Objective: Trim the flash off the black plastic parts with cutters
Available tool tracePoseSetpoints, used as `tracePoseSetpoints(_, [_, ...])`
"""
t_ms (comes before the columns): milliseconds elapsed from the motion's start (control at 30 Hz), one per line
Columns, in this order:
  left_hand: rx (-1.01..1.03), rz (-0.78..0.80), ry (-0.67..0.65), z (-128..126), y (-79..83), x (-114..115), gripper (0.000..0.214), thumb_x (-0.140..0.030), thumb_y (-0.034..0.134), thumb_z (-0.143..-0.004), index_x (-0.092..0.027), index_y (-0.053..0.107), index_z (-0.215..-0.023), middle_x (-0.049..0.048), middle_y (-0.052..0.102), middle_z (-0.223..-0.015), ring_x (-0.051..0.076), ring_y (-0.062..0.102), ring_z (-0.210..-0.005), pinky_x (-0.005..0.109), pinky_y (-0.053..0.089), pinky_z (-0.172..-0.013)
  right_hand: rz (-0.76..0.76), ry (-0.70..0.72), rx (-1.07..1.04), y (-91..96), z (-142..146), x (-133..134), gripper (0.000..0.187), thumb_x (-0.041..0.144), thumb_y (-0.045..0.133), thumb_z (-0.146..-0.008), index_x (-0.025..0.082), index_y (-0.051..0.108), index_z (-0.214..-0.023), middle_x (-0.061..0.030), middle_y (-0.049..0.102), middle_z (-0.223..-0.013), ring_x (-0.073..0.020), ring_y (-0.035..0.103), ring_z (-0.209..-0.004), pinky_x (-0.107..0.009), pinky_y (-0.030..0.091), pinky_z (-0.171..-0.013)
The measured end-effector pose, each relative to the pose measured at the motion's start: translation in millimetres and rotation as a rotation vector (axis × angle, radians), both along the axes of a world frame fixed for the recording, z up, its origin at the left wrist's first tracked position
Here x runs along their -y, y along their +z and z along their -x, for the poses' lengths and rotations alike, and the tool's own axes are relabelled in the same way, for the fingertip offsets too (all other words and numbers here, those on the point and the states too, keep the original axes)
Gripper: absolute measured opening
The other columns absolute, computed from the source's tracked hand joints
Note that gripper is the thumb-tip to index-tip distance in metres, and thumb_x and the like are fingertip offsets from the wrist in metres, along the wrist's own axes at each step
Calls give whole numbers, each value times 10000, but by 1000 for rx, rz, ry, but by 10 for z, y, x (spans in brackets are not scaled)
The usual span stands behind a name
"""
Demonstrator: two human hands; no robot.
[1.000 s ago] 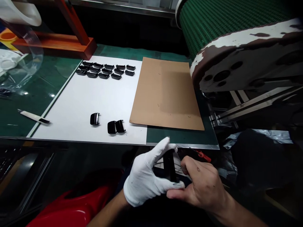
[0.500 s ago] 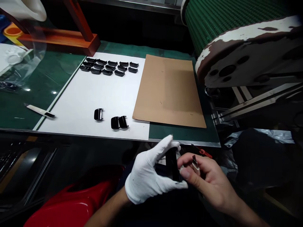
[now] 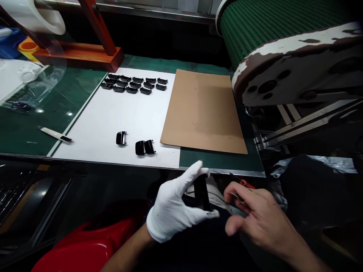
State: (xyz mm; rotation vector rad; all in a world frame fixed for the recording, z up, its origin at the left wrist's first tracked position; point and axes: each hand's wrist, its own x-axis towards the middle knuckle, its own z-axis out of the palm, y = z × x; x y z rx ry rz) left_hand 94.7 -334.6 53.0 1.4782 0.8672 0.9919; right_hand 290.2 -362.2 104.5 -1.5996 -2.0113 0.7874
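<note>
My left hand (image 3: 172,209), in a white cotton glove, pinches a glossy black plastic part (image 3: 202,192) upright between thumb and fingers. My bare right hand (image 3: 261,215) is just to the right of that part and not touching it. A small metal piece (image 3: 236,196) shows between its fingers, partly hidden. On the white sheet (image 3: 93,128) several black clips (image 3: 133,85) lie in rows. Nearer me are a single black clip (image 3: 121,138) and a side-by-side pair (image 3: 145,147).
A brown cardboard sheet (image 3: 202,111) lies on the green cutting mat (image 3: 215,162). A utility knife (image 3: 55,134) lies on the mat's left side. Red-handled snips (image 3: 244,184) sit beyond my right hand. A green belt roller (image 3: 269,26) and a chipped pulley wheel (image 3: 295,71) rise at the upper right.
My right hand has drawn away to the right from the black part and its fingers have spread. My left hand still holds the part. The whole view has shifted slightly.
</note>
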Motion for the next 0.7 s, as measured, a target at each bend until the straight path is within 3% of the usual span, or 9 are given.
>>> tracePoseSetpoints(67, [-44, -20, 4, -14, 30, 5, 934, -280, 847, -615, -254, 373, -1420, 65, 624, -1244, 227, 630, -1089, 296, 492, -1001, -169, 22, 129, 2, 65, -5, 587, 779, 500, -702, 192, 495, -681, 63, 455, -492, -85, 414, -395, -237, 312, -398])
tracePoseSetpoints(133, [-71, -34, 7, -39, 63, 19, 935, -298, 849, -609, -234, 382, -1416, 61, 637, -1227, 216, 634, -1081, 263, 494, -991, -337, 40, 235, -11, 142, -14, 655, 825, 380, -717, 182, 495, -670, 35, 483, -504, -109, 465, -405, -258, 347, -426])
tracePoseSetpoints(233, [-78, -36, 12, -82, 102, 45, 923, -300, 850, -605, -218, 400, -1406, 47, 655, -1195, 197, 645, -1060, 217, 500, -968, -458, 59, 320, -39, 225, -26, 716, 823, 251, -758, 164, 517, -666, 11, 496, -502, -137, 511, -411, -274, 359, -432])
tracePoseSetpoints(700, [-114, -42, 58, -143, 126, 76, 879, -320, 855, -588, -158, 463, -1358, 58, 668, -1175, 189, 658, -1036, 214, 497, -975, -454, 113, 247, -86, 248, -55, 747, 717, 130, -860, 149, 552, -621, -6, 511, -469, -135, 520, -402, -265, 355, -403])
